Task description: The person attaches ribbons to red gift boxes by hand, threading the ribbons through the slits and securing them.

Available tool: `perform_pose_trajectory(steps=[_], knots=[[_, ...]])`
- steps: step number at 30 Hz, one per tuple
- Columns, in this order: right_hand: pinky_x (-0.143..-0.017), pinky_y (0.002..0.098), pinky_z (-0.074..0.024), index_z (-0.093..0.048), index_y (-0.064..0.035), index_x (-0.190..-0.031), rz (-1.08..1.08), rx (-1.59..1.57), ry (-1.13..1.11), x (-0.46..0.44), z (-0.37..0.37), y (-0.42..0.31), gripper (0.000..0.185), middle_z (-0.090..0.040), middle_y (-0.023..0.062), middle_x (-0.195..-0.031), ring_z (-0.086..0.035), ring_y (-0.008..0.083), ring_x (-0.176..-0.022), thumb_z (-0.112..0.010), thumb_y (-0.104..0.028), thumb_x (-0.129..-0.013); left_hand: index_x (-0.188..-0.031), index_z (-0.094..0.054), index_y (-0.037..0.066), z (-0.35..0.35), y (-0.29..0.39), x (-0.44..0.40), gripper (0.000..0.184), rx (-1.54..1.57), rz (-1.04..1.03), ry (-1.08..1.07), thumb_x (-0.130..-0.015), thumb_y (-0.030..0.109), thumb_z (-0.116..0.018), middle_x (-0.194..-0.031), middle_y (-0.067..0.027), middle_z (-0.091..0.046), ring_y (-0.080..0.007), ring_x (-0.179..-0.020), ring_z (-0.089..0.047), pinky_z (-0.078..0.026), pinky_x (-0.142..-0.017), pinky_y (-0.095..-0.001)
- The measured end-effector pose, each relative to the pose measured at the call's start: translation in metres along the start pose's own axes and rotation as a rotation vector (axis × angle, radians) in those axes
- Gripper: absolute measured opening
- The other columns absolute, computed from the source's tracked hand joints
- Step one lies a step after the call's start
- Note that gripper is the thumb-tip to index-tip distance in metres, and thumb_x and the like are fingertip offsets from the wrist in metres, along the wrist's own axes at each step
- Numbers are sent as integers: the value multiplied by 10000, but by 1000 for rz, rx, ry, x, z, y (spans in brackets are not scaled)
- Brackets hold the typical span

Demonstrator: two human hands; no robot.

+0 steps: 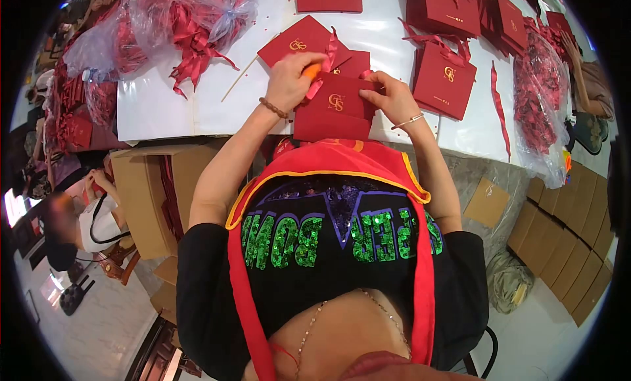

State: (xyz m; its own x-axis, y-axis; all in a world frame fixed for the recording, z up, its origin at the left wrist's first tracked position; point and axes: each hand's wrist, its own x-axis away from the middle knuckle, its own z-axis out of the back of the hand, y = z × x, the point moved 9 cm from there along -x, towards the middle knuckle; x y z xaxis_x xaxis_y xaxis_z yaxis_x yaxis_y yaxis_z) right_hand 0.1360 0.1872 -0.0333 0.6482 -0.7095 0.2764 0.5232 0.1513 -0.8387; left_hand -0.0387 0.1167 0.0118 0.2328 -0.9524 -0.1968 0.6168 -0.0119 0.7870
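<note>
A red gift bag with gold lettering lies at the near table edge, in front of my apron. My left hand is closed round a small orange object, its kind mostly hidden by the fingers. Red ribbon shows beside that hand, and more hangs at the bag's upper left corner. My right hand pinches the bag's upper right edge, thumb on the front; a bit of ribbon shows by its fingertips. Beneath and behind lie more red bags, one of them tilted.
Finished-looking bags with ribbon handles stand to the right. Plastic sacks of red ribbon lie at left and right. A thin stick rests on the white table. Cardboard boxes flank me; other people sit nearby.
</note>
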Motion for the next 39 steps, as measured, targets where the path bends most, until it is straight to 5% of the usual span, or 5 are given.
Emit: perform_pose_trajectory(steps=[2, 5, 24, 26, 39], knots=[[-693, 326, -476, -582, -26, -1003, -45, -33, -34, 0, -5, 2, 327, -630, 164, -907, -612, 243, -770, -676, -203, -745, -981, -632, 60, 16, 28, 1, 208, -283, -230, 180, -780, 52, -579, -854, -96, -644, -231, -740, -592, -471, -662, -302], [-600, 247, -469, -564, -5, -1041, 3, -60, -35, -7, -9, 11, 295, -619, 49, -809, -568, 97, -691, -655, -129, -790, -1046, -581, 45, -5, 32, 4, 272, 74, 3, 13, -775, 22, -592, -830, -100, -649, -173, -740, -621, -488, -643, -280], [-645, 279, -464, -573, -15, -985, 12, -124, 6, -2, -9, 0, 287, -629, 120, -850, -575, 166, -688, -662, -149, -747, -815, -604, 19, -51, 28, 8, 119, -8, 123, -166, -726, 71, -544, -736, -146, -614, -324, -708, -597, -465, -633, -399], [-566, 215, -430, -565, -15, -1012, 25, -117, 3, 0, -9, -2, 258, -585, 4, -789, -509, 60, -652, -651, -90, -782, -841, -606, 19, -53, 20, 10, 166, 32, 223, -190, -699, 58, -529, -706, -146, -616, -330, -679, -598, -462, -617, -405], [-549, 207, -415, -568, -17, -940, -6, -165, -12, 2, -13, 5, 185, -580, -4, -775, -496, 52, -630, -642, -53, -774, -968, -592, 32, -61, 25, 11, 237, -14, 189, -146, -732, 52, -584, -671, -123, -609, -235, -610, -604, -455, -559, -327]])
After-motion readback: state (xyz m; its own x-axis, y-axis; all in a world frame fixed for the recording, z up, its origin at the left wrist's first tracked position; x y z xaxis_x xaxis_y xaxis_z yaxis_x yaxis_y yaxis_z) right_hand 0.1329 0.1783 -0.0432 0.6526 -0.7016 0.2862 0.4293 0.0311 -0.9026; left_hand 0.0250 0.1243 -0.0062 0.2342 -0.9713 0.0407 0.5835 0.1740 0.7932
